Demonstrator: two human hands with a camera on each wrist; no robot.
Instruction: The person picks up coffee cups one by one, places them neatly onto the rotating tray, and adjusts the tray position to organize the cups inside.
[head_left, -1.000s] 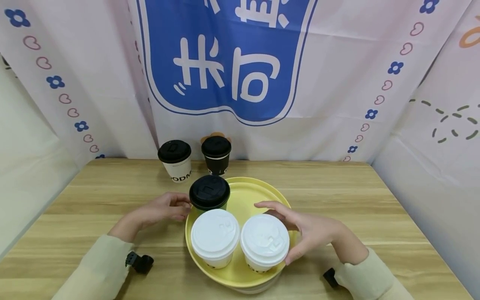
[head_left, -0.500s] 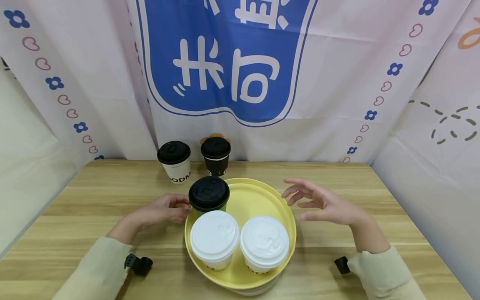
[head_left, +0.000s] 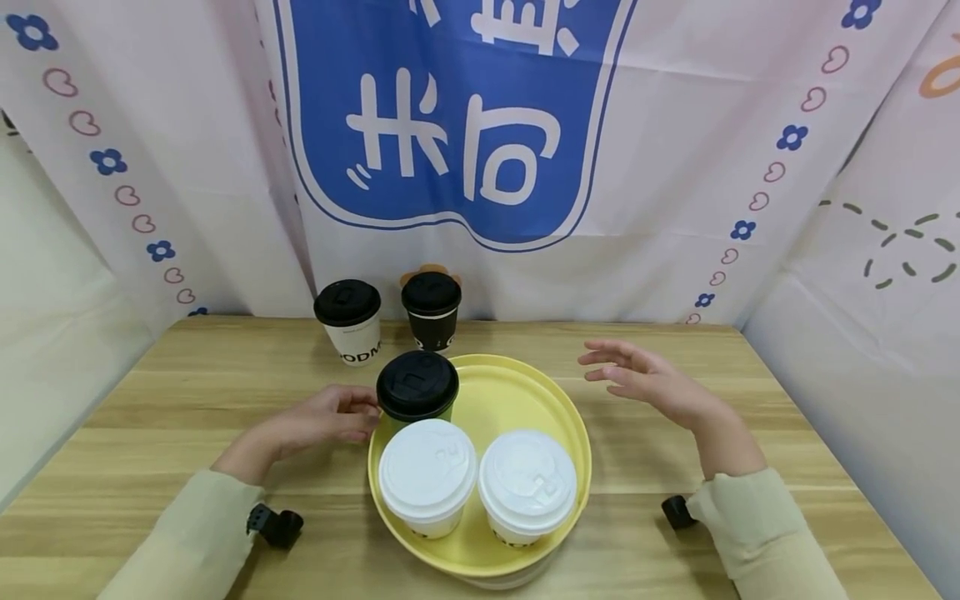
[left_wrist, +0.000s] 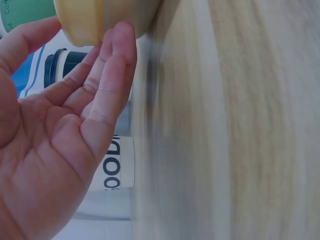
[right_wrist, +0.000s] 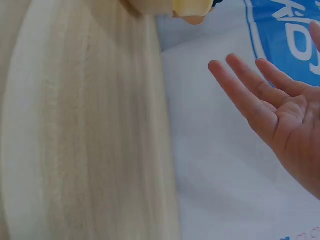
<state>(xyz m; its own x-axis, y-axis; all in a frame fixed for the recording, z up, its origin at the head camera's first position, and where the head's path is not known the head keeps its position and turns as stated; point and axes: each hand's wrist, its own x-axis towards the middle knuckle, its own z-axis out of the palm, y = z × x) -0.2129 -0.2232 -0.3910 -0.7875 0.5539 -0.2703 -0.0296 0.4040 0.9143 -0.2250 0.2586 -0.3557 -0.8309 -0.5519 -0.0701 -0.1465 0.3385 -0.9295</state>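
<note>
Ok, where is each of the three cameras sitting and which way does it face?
Head: above, facing forward and down at the yellow tray; left hand and right hand show.
Left wrist: low, behind the left hand's palm, facing the tray rim.
Right wrist: low, facing the backdrop; fingers show.
All three share the tray.

Head cam looking fwd/down over the wooden table [head_left: 675, 433]; wrist cams sitting close, low, skimming it; all sharing the yellow tray [head_left: 517, 392] rim.
</note>
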